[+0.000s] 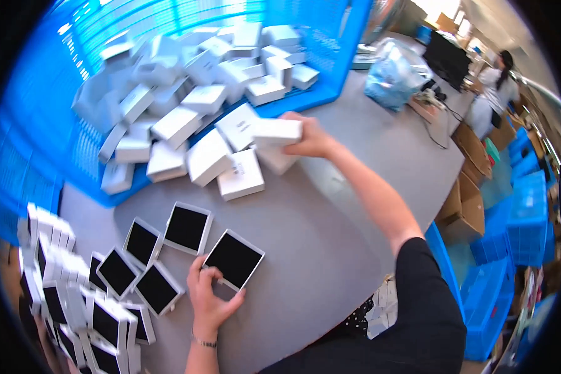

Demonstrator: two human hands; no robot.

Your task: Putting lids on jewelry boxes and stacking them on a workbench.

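My right hand (pixel 310 138) grips a small white carton (pixel 278 131) at its right end, just above other white cartons at the front of a blue plastic crate (pixel 349 56). My left hand (pixel 213 293) has its thumb and fingers around the near edge of a shallow white box with a black inside (pixel 234 259), lying on the grey table (pixel 305 249). Left of it are more black-faced white boxes (pixel 188 227), some tilted against each other. A closed white carton (pixel 241 176) lies on the table below my right hand.
White cartons (pixel 206 100) are heaped in the crate. Stacks of black-faced boxes (pixel 109 324) line the table's left edge. A blue plastic bag (pixel 389 78) and cables lie at the far right. Beyond the right edge are cardboard boxes (pixel 464 209), blue bins (pixel 489 299) and another person (pixel 489 96).
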